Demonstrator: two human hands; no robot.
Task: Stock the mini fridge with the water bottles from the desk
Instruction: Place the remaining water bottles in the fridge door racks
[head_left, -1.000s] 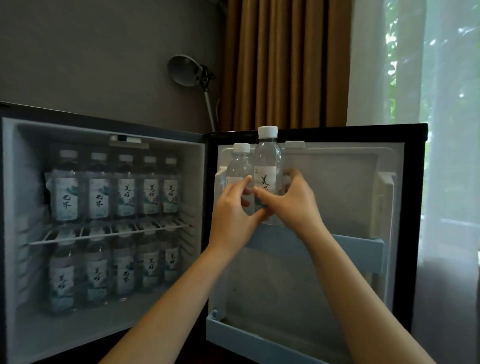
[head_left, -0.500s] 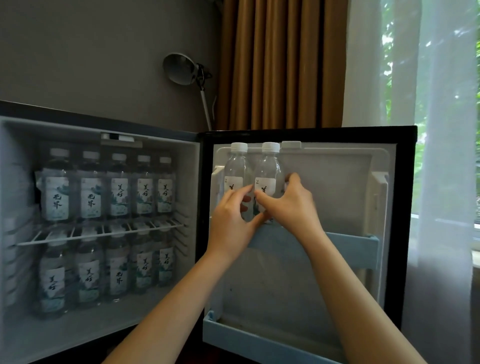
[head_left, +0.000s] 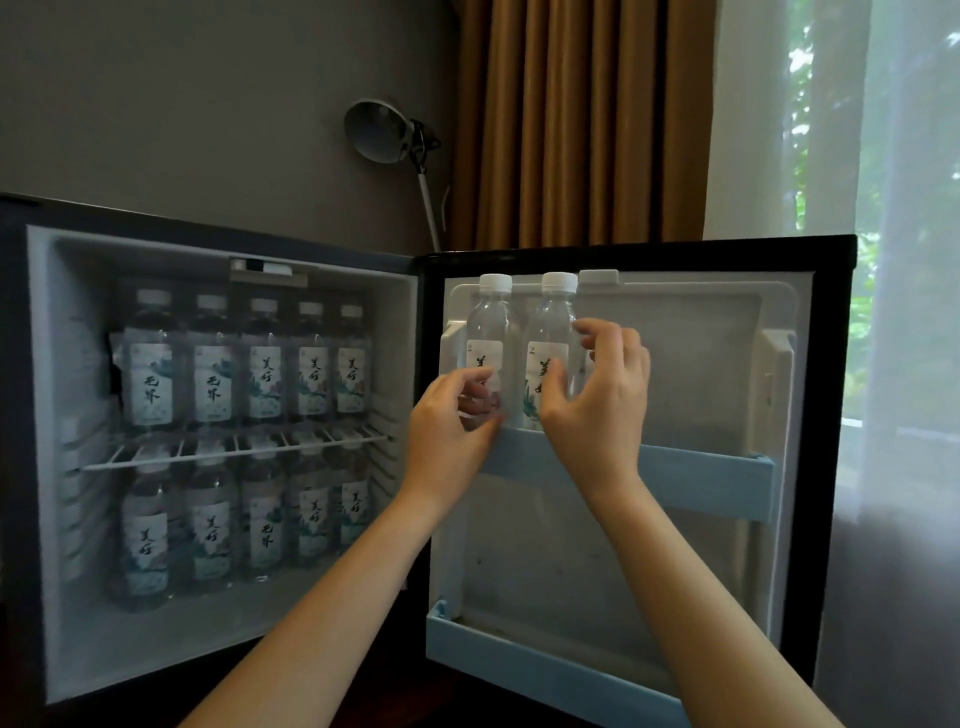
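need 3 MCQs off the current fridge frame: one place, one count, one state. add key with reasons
1. The left door bottle, at the left hand, and the right door bottle, at the right hand, stand in:
A) the upper door shelf
B) the lower door shelf
C) the fridge floor

2. Front-row bottles on the wire shelf:
A) three
B) five
C) eight

3. The mini fridge door is:
A) shut
B) swung wide open
C) barely ajar

Key: 1 A, both sit behind the pale blue upper rail. 2 B, five labels show side by side. 3 B, its inner liner faces the camera.
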